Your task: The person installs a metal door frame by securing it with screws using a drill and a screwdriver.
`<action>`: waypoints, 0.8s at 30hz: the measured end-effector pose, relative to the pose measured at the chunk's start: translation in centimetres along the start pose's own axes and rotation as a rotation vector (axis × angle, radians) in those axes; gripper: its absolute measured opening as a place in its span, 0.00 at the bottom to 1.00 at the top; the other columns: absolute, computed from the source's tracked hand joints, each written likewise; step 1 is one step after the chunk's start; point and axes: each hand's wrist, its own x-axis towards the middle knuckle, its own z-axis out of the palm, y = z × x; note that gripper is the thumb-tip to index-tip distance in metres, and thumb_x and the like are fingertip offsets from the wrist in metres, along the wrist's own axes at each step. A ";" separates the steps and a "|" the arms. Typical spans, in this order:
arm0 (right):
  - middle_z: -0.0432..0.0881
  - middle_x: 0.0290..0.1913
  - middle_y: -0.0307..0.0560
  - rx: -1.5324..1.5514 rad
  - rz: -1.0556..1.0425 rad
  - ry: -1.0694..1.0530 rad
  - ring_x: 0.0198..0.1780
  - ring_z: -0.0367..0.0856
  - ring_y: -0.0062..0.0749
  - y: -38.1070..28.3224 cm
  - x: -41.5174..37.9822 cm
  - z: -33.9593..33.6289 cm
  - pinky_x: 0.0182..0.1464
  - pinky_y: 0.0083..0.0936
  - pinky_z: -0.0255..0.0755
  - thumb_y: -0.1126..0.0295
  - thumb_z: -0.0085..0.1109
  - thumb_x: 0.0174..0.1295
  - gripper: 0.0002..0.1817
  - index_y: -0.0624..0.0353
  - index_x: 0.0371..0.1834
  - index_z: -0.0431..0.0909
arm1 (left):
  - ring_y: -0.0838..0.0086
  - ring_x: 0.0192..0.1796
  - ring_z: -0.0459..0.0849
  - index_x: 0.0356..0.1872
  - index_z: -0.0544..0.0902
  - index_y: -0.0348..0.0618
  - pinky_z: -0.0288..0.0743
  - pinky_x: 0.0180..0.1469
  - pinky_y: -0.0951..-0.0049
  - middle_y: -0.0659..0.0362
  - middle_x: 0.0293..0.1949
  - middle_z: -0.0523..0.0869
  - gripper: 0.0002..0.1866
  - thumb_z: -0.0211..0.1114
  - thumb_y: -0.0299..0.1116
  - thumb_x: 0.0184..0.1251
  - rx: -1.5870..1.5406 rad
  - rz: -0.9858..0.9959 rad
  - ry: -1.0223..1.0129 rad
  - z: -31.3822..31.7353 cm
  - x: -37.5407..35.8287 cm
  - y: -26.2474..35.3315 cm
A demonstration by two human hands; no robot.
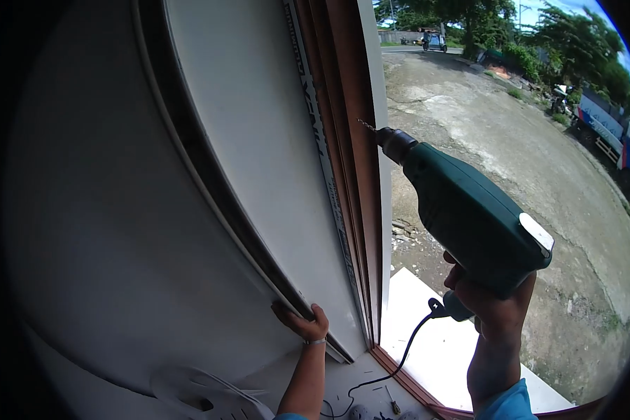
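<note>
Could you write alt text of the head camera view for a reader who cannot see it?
A person's right hand holds up a dark green corded drill, its thin metal bit pointing toward a brown door frame. The left hand grips a tall pale panel by its dark edge. Outside lies a sunlit grey yard.

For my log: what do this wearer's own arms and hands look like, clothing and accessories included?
Both the left hand and the right hand are ungloved, with bare forearms. A thin, pale band circles the left wrist; none shows on the right. A bright blue sleeve covers the right arm higher up, and a sliver of similar blue shows at the left arm.
</note>
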 end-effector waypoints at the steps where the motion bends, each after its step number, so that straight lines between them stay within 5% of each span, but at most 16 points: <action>1: 0.80 0.40 0.51 -0.023 -0.058 -0.037 0.31 0.82 0.27 -1.0 1.2 0.5 0.32 0.24 0.78 0.86 0.66 0.40 0.40 0.66 0.62 0.63 | 0.33 0.73 0.48 0.73 0.46 0.31 0.42 0.71 0.36 0.31 0.72 0.49 0.44 0.58 0.39 0.60 0.015 -0.007 0.005 0.0 -0.1 0.0; 3: 0.81 0.40 0.47 -0.145 -0.191 -0.014 0.36 0.80 0.26 -1.9 2.6 1.4 0.36 0.23 0.75 0.86 0.65 0.40 0.33 0.66 0.57 0.70 | 0.33 0.73 0.49 0.73 0.46 0.31 0.42 0.70 0.36 0.31 0.72 0.49 0.44 0.58 0.39 0.60 0.015 0.004 0.026 0.0 0.0 0.0; 11: 0.79 0.52 0.51 -0.250 -0.221 -0.162 0.53 0.79 0.33 -3.2 4.9 2.4 0.51 0.25 0.75 0.86 0.64 0.42 0.38 0.65 0.64 0.67 | 0.34 0.73 0.51 0.73 0.48 0.32 0.45 0.70 0.37 0.31 0.72 0.50 0.44 0.58 0.37 0.59 0.045 -0.022 0.014 -0.2 0.0 0.2; 15: 0.79 0.52 0.51 -0.222 -0.215 -0.157 0.51 0.80 0.32 -3.0 5.5 2.4 0.50 0.25 0.75 0.86 0.64 0.41 0.38 0.66 0.63 0.67 | 0.33 0.71 0.55 0.71 0.53 0.30 0.50 0.69 0.35 0.32 0.71 0.55 0.42 0.59 0.35 0.55 0.045 -0.051 0.039 -0.3 0.2 0.6; 17: 0.83 0.39 0.55 -0.263 -0.278 -0.097 0.35 0.84 0.32 -2.7 5.6 2.6 0.35 0.24 0.78 0.80 0.63 0.38 0.31 0.70 0.54 0.73 | 0.33 0.71 0.55 0.71 0.53 0.30 0.51 0.68 0.35 0.32 0.70 0.55 0.42 0.59 0.35 0.55 0.040 -0.035 0.065 -0.1 0.4 0.7; 24: 0.83 0.37 0.55 -0.286 -0.297 -0.107 0.33 0.83 0.30 -3.3 6.1 2.2 0.33 0.23 0.77 0.80 0.63 0.38 0.31 0.70 0.53 0.73 | 0.32 0.71 0.56 0.70 0.56 0.30 0.53 0.68 0.34 0.31 0.70 0.57 0.42 0.60 0.33 0.52 0.042 -0.044 0.075 -0.2 0.2 0.7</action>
